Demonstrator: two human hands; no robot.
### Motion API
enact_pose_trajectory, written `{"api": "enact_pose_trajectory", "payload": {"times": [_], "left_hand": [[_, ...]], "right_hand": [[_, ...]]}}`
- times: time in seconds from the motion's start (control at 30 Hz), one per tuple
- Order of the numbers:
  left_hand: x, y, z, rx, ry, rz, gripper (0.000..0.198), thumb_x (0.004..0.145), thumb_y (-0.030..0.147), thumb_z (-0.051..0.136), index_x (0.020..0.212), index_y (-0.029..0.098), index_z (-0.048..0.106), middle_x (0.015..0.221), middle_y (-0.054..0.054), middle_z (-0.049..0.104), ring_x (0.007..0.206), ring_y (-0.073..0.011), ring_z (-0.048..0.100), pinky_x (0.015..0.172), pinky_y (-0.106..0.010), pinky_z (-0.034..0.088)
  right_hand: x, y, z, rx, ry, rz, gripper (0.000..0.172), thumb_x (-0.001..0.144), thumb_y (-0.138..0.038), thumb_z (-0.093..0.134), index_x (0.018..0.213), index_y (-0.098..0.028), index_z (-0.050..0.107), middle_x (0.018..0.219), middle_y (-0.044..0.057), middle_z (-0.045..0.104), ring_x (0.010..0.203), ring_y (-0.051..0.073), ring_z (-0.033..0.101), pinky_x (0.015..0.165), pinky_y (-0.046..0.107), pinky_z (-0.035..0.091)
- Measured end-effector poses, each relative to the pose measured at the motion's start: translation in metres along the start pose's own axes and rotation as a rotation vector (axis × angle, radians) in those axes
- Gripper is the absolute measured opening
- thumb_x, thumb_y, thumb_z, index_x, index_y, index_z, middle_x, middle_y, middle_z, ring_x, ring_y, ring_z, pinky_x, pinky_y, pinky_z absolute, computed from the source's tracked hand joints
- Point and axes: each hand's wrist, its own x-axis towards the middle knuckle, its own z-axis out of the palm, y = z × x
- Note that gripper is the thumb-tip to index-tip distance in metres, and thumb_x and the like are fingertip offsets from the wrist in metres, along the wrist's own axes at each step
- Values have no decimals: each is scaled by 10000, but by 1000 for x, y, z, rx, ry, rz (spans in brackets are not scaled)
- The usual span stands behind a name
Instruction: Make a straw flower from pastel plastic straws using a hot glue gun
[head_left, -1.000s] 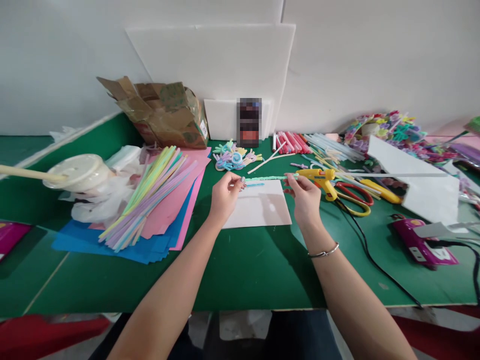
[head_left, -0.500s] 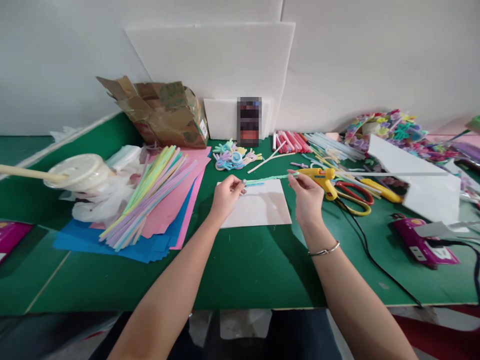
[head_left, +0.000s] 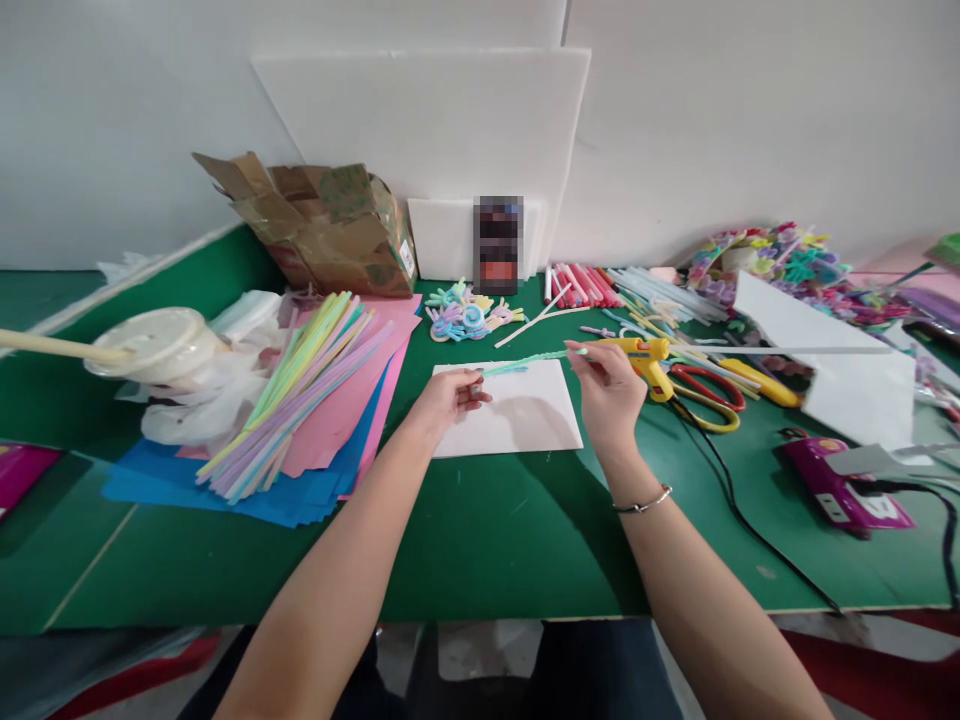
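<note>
A light green twisted pipe cleaner point(head_left: 536, 358) stretches between my two hands, just above a white board point(head_left: 517, 420). My right hand point(head_left: 611, 390) pinches its right end between thumb and fingertips. At the other end, my left hand point(head_left: 448, 400) has its fingers curled and closed on the pipe cleaner. A short blue piece point(head_left: 513, 371) shows just under the green one, over the board's far edge. Behind my right hand lies a yellow glue gun point(head_left: 651, 368), with scissors point(head_left: 709, 400) beside it.
Pipe cleaners point(head_left: 300, 390) lie on pink and blue sheets at left, near a lidded cup point(head_left: 157, 345). A cardboard box point(head_left: 337, 230) and a phone-like pixelated object point(head_left: 498, 245) stand behind. At right are a purple power strip point(head_left: 844, 480) and a black cord point(head_left: 727, 500).
My left hand has shifted slightly left and down and turned, its fingers now facing right. My right hand has moved a little left. The green pipe cleaner stays held between them.
</note>
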Motion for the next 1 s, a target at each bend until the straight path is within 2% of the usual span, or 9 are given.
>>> {"api": "enact_pose_trajectory", "payload": {"times": [0.1,0.23,0.33,0.4,0.57,0.8,0.9,1.0], "left_hand": [[0,0,-1,94,33,107,194,737,209,629,584,150,525,514,24,541,539,-128,638,518,-195,447],[0,-5,1,372,54,457,130,829,289,542,804,175,599,821,-54,694,848,-185,674,666,-253,515],[-3,-10,3,654,49,736,231,851,283,543,1064,205,583,1110,-73,669,1037,-196,623,824,-298,507],[-6,-13,5,808,48,819,303,844,255,571,1145,222,554,1181,-65,644,1058,-195,615,861,-304,493],[-12,-13,5,903,111,862,185,856,194,552,1023,233,623,1006,-27,706,901,-174,665,775,-259,489],[-18,-8,6,719,163,749,19,770,232,662,776,250,666,802,-7,705,744,-161,640,702,-216,431],[-18,-7,5,715,215,743,52,771,253,658,722,243,645,725,-9,675,706,-161,601,681,-216,409],[-18,-6,4,796,188,779,97,820,258,593,733,239,633,755,-19,669,741,-162,590,701,-220,401]], "right_hand": [[1,-1,2,82,25,123,88,738,-296,665,739,-222,711,817,28,704,716,151,594,631,299,479],[5,2,0,234,101,424,143,615,-322,735,671,-195,701,823,36,717,689,142,568,632,292,472],[7,6,-2,335,123,602,174,520,-324,767,595,-191,684,828,30,712,673,124,538,595,263,442],[8,8,-3,363,127,666,186,484,-323,772,581,-193,683,823,25,706,653,112,518,574,251,423],[8,7,-4,349,137,694,198,469,-329,767,586,-191,687,809,23,696,648,107,509,560,246,411],[7,10,-4,322,133,714,219,470,-328,766,612,-181,688,853,46,709,669,132,563,539,262,430],[6,11,-4,318,121,707,215,482,-330,767,614,-179,690,875,57,716,671,139,583,537,267,449],[6,12,-3,337,116,710,219,484,-342,776,606,-181,691,892,60,718,670,135,590,540,264,462]]}}
